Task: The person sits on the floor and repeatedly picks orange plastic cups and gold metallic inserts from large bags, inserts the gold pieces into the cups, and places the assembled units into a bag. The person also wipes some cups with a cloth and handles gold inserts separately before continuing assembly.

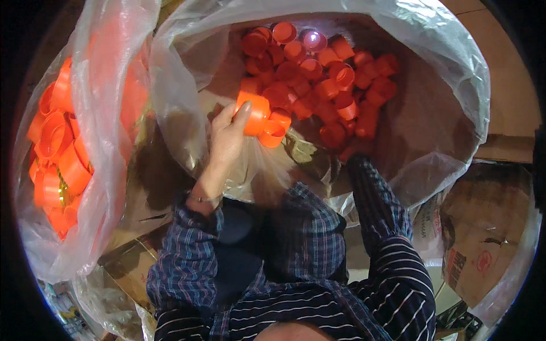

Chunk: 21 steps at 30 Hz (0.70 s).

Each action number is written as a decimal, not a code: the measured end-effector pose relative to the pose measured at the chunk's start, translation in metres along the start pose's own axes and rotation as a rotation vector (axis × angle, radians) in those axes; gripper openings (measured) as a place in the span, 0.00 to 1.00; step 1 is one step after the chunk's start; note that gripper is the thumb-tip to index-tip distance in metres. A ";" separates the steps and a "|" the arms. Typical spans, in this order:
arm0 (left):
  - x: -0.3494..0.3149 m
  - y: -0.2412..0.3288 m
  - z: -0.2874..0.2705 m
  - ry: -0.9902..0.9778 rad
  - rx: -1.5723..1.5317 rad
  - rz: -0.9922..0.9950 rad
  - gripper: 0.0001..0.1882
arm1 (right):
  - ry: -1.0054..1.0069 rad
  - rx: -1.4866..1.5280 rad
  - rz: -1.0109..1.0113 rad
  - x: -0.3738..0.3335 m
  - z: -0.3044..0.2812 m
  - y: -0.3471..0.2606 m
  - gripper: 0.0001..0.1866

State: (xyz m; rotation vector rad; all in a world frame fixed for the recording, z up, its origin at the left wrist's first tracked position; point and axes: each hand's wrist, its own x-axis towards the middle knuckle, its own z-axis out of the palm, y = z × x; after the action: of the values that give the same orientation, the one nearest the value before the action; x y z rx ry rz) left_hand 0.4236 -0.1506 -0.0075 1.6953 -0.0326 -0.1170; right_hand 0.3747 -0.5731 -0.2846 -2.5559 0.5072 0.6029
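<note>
Fingers [243, 113] are pinching: over the translucent plastic bag [458, 54], by its heap of orange caps [327, 88], with our right hand [355, 151] lying in shadow (its grip we cannot tell), our left hand [226, 136] is holding one orange plastic cap [257, 116]. We are seemingly gathering caps; the next move is probably calling for a steady hold.

Right hand [356, 152] dark in shadow, grip unclear; left hand [228, 136] partly behind orange cup [256, 115]; left-side bag [105, 170] cropped at top.

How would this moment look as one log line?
left hand: holds orange cylinder; right sleeve: into translucent bag, hand indistinct; inside: more orange cylinders
</note>
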 end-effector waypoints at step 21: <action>-0.275 0.106 0.014 -0.217 -0.906 -0.319 0.17 | 0.754 0.389 -1.279 -0.447 -0.102 -0.248 0.36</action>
State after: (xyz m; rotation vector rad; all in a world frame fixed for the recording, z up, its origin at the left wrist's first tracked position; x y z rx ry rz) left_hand 0.1539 -0.1536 0.1120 0.7663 0.1155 -0.4782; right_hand 0.1444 -0.3130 0.1031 -2.0547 -0.7295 -0.8260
